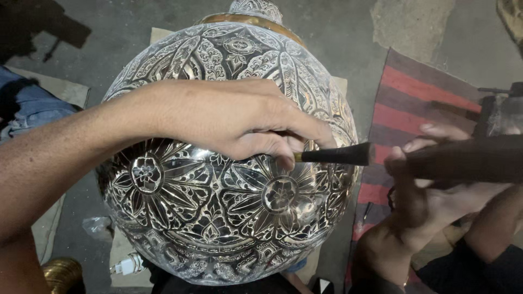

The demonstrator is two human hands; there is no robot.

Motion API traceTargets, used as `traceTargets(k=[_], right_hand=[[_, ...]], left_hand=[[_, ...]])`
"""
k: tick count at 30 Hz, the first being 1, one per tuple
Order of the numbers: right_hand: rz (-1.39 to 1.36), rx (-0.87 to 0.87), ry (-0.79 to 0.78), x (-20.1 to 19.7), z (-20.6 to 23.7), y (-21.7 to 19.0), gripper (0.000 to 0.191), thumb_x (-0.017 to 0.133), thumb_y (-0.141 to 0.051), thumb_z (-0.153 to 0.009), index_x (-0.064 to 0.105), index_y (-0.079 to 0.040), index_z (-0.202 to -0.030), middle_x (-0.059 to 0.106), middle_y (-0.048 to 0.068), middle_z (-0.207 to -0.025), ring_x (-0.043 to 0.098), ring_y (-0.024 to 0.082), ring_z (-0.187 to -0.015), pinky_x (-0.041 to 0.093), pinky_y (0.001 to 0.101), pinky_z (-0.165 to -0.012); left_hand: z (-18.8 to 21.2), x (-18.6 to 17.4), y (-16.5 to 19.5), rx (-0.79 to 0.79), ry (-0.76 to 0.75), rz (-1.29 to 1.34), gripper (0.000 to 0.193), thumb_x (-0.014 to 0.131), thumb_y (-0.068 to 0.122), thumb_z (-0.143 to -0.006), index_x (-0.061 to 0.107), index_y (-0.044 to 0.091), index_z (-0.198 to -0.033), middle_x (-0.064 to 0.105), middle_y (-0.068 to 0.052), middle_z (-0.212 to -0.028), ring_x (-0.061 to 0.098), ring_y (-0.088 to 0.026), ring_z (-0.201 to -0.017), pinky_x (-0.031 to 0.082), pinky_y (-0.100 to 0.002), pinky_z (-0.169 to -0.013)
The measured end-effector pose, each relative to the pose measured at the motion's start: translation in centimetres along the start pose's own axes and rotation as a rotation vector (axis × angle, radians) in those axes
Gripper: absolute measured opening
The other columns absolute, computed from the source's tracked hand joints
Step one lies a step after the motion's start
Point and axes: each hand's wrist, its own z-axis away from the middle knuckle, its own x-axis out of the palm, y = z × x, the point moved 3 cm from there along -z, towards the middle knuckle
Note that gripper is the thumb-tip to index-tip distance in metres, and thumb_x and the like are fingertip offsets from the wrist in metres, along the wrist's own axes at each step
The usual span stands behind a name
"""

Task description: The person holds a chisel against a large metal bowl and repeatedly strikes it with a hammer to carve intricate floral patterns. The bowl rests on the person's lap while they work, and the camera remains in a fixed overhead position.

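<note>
Far left there's a bit of blue fabric [30, 109] lying on a flat piece of cardboard [60, 87], and down in the near left corner a ribbed brass piece [61, 274] pokes in. Just right of that, a crumpled clear plastic wrapper [98, 226] sits on the grey concrete floor [348, 49], with a small white plug-shaped thing [128, 265] beside it.

Dead centre is the big round engraved metal vessel [218, 228], silver with brassy bits showing through, covered in flower and leaf patterns. It fills the middle of the view and rests over more cardboard.

The left hand [234, 117] lies across the vessel's upper side, fingers curled together and pinched around a thin dark chisel [335, 155] whose tip touches the metal on the right.

Further right, the right hand [430, 179] is wrapped around a dark wooden mallet [463, 158], its end just beside the chisel's butt. Under it lies a red and dark striped rug [406, 95].
</note>
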Motion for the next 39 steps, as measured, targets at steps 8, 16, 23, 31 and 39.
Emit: traceTargets(k=[8, 16, 23, 31, 39], right_hand=[[0.316, -0.129, -0.018, -0.6, -0.4, -0.1, 0.051, 0.077, 0.015, -0.094, 0.048, -0.001, -0.133, 0.068, 0.018, -0.11, 0.068, 0.023, -0.094, 0.054, 0.0304, -0.087], [0.347, 0.012, -0.071, -1.4, 1.1, 0.8, 0.042, 0.076, 0.018, -0.089, 0.06, 0.003, -0.124, 0.069, 0.02, -0.103, 0.066, 0.026, -0.091, 0.053, 0.0338, -0.09], [-0.022, 0.051, 0.116, -1.3, 0.6, 1.0, 0.065, 0.08, 0.01, -0.092, 0.045, -0.001, -0.146, 0.071, 0.014, -0.122, 0.074, 0.016, -0.095, 0.061, 0.0235, -0.079], [0.067, -0.242, -0.028, -0.5, -1.0, 2.0, 0.056, 0.072, 0.01, -0.103, 0.044, -0.003, -0.15, 0.067, 0.018, -0.129, 0.073, 0.02, -0.092, 0.061, 0.0271, -0.076], [-0.16, 0.02, 0.18, 1.3, -0.6, -0.1, 0.056, 0.078, 0.003, -0.104, 0.046, 0.0, -0.149, 0.065, 0.014, -0.128, 0.068, 0.017, -0.097, 0.061, 0.0268, -0.081]], left_hand=[[0.0, -0.1, -0.1, 0.057, -0.006, -0.037, 0.041, 0.058, 0.013, -0.103, 0.056, 0.015, -0.144, 0.08, -0.004, -0.096, 0.08, -0.016, -0.09, 0.062, -0.035, -0.079], [-0.2, -0.5, -0.4, -0.005, -0.012, -0.083, 0.035, 0.067, 0.02, -0.098, 0.064, 0.011, -0.131, 0.076, -0.002, -0.085, 0.075, -0.014, -0.078, 0.056, -0.034, -0.069], [-0.3, -1.0, -0.5, 0.059, -0.036, 0.007, 0.029, 0.067, 0.019, -0.097, 0.064, 0.007, -0.123, 0.077, 0.001, -0.085, 0.079, -0.01, -0.083, 0.061, -0.03, -0.073], [0.0, -0.7, -0.7, 0.002, -0.028, -0.033, 0.029, 0.069, 0.022, -0.094, 0.066, 0.008, -0.12, 0.076, 0.001, -0.079, 0.077, -0.009, -0.076, 0.057, -0.031, -0.067], [-0.3, -0.8, -0.5, -0.055, -0.049, -0.084, 0.028, 0.069, 0.024, -0.096, 0.068, 0.011, -0.121, 0.074, 0.001, -0.072, 0.072, -0.01, -0.065, 0.052, -0.031, -0.055]])
